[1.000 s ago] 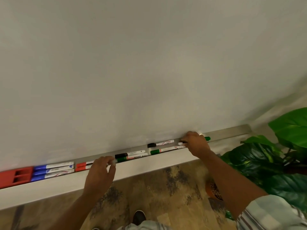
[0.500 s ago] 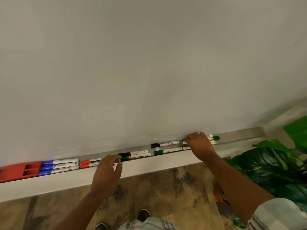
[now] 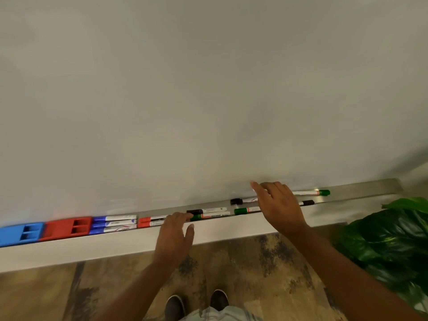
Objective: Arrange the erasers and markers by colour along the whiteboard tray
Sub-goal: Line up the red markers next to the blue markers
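Along the metal tray [image 3: 361, 185] lie, from the left, a blue eraser [image 3: 20, 234], a red eraser [image 3: 67, 228], three blue markers [image 3: 113, 224] and two red markers [image 3: 148, 222]. Further right are a black marker [image 3: 206, 210] above a green marker [image 3: 209, 216], another black marker [image 3: 240, 201], a green marker [image 3: 245, 210], a black-capped marker [image 3: 306, 203] and a green marker [image 3: 311, 193]. My left hand [image 3: 174, 235] hovers open over the red markers' right ends. My right hand [image 3: 279, 206] is raised open above the tray, holding nothing.
The whiteboard [image 3: 208, 89] fills the upper view. A white ledge [image 3: 92, 247] runs below the tray. A large green plant [image 3: 389, 237] stands at the right, close to my right forearm. My shoes [image 3: 196, 304] are on the patterned floor.
My right hand has lifted off the markers at the tray's right part and opened. The view has shifted left, bringing the blue eraser into sight. My left hand has stayed near the red markers.
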A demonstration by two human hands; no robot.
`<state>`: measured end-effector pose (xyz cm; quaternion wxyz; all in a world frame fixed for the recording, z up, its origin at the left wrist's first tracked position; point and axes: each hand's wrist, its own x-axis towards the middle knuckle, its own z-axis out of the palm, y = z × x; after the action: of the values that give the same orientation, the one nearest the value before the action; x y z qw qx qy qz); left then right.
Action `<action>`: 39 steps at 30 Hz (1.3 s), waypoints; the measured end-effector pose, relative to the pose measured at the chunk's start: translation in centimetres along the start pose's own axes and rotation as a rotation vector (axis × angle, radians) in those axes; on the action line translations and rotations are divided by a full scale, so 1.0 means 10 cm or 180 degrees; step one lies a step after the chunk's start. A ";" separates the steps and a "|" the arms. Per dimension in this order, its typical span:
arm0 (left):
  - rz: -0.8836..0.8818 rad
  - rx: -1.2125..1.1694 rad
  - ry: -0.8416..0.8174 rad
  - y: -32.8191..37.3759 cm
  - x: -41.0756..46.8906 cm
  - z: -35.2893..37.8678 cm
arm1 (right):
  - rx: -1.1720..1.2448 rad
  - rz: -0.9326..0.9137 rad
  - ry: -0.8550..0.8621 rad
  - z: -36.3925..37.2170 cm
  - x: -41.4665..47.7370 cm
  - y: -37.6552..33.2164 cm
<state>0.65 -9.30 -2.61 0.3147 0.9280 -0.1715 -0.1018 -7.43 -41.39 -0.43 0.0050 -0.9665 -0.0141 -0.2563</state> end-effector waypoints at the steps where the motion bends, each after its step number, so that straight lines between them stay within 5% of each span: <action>1: -0.0002 0.0051 -0.0050 0.01 -0.02 -0.01 | 0.0244 0.0138 0.0108 -0.02 0.04 -0.14; 12: 0.0259 0.0360 0.0244 -0.34 -0.13 -0.31 | 0.3700 0.3501 0.0254 0.14 0.50 -1.64; 17: 0.0124 0.0805 0.0219 -0.71 -0.10 -0.45 | 0.4093 0.4623 0.0048 0.45 0.62 -2.05; 24: 0.0679 0.1712 -0.0462 -0.96 -0.01 -0.36 | 0.3893 0.4842 -0.0052 0.76 0.76 -2.41; 39: 0.0733 0.1702 -0.0799 -1.17 0.20 -0.29 | 0.2532 0.3957 -0.0890 0.95 0.91 -2.56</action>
<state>6.38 0.21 -7.74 0.0454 0.9325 -0.3335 -0.1306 4.35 -15.40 -4.09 0.4959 -0.7452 0.4422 -0.0567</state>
